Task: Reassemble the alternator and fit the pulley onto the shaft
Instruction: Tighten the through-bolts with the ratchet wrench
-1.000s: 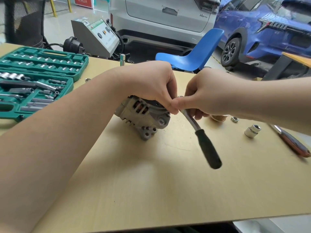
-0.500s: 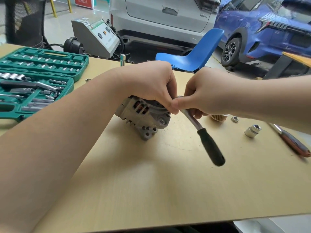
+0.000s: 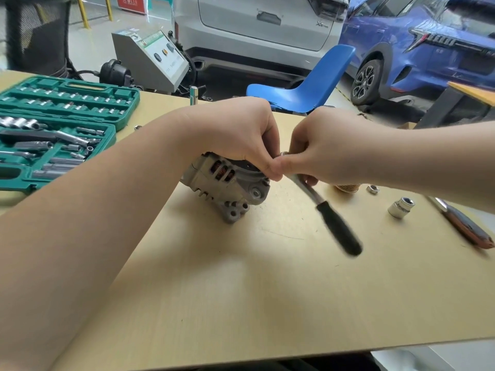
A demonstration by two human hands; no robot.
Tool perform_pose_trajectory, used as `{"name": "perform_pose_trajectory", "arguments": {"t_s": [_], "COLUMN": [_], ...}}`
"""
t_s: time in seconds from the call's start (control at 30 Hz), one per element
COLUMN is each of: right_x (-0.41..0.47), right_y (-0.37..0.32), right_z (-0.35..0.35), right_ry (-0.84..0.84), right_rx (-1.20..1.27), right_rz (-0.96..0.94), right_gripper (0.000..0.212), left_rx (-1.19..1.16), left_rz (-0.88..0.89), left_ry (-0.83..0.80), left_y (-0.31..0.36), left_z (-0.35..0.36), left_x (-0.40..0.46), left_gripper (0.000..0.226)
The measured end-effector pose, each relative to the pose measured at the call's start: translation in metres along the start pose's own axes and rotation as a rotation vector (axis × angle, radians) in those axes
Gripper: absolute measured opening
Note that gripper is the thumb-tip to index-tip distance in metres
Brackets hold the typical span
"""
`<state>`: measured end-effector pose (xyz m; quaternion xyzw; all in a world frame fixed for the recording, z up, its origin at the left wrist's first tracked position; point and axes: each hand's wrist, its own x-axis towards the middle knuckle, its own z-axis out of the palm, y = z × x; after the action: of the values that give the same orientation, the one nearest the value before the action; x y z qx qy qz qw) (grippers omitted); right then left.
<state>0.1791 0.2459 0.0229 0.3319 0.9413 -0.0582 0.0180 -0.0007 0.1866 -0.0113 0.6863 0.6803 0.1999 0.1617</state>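
Left hand (image 3: 241,132) grips the alternator (image 3: 227,183), right hand (image 3: 324,153) pinches the ratchet (image 3: 326,215) head; I'd keep it square, turn gently.

Table centre: alternator (image 3: 227,183)
Left of it: socket set (image 3: 53,129)
Right: socket (image 3: 400,208), nut (image 3: 372,189)
Behind table: chair (image 3: 308,84)

Little is legible. The white car (image 3: 257,30) carries a small badge on the right of its tailgate that starts with "X"; the smaller characters after it are too blurred to read. The red sign (image 3: 130,1) at the top left has pale characters, unreadable. The grey machine (image 3: 152,60) has a green label strip and round dials on its sloped panel, with print too small to make out.
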Motion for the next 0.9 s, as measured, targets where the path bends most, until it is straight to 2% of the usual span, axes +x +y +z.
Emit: {"name": "perform_pose_trajectory", "arguments": {"t_s": [0.1, 0.17, 0.23, 0.33, 0.4, 0.43, 0.5, 0.6, 0.63, 0.67, 0.7, 0.8, 0.9], "right_x": [-0.004, -0.004, -0.005, -0.002, -0.001, -0.001, -0.002, -0.004, -0.003, -0.003, -0.002, -0.002, 0.001], "right_y": [0.01, 0.016, 0.014, 0.003, 0.0, 0.0, 0.006, 0.019, 0.024, 0.026, 0.025, 0.012, 0.006], "right_z": [0.0, -0.002, -0.002, 0.0, 0.001, 0.001, 0.001, -0.001, -0.002, -0.002, -0.002, -0.002, 0.002], "right_ry": [0.124, 0.119, 0.109, 0.008, -0.018, -0.012, 0.045, 0.175, 0.183, 0.178, 0.165, 0.032, -0.023], "right_rx": [-0.419, -0.528, -0.401, 0.013, 0.149, 0.128, -0.04, -0.363, -0.435, -0.458, -0.426, -0.103, 0.121], "right_rz": [-0.412, -0.561, -0.433, -0.038, 0.067, 0.057, -0.076, -0.557, -0.676, -0.705, -0.644, -0.188, -0.012], "right_gripper": [0.024, 0.021, 0.032, 0.044, 0.047, 0.046, 0.043, 0.024, 0.021, 0.023, 0.027, 0.045, 0.048], "left_rx": [-0.009, -0.024, -0.028, -0.022, -0.007, -0.003, -0.006, -0.018, -0.022, -0.022, -0.019, -0.007, -0.014], "left_rz": [0.006, 0.002, 0.011, 0.015, 0.009, 0.012, 0.027, 0.024, 0.019, 0.015, 0.014, 0.017, 0.013], "left_ry": [-0.003, -0.008, -0.004, 0.0, 0.005, 0.004, 0.005, 0.005, -0.002, -0.006, -0.004, 0.006, -0.005], "left_y": [-0.001, 0.0, -0.001, -0.001, 0.0, -0.001, -0.002, -0.002, -0.001, -0.001, -0.001, -0.002, -0.002], "left_z": [0.0, 0.0, 0.0, -0.001, -0.001, -0.001, -0.001, 0.0, 0.0, 0.0, 0.0, 0.0, 0.0], "left_x": [-0.001, -0.001, -0.001, -0.001, 0.0, 0.0, -0.001, -0.002, -0.001, -0.001, 0.0, 0.0, 0.001], "left_gripper": [0.008, 0.008, 0.008, 0.011, 0.014, 0.013, 0.011, 0.01, 0.009, 0.009, 0.009, 0.013, 0.014]}}
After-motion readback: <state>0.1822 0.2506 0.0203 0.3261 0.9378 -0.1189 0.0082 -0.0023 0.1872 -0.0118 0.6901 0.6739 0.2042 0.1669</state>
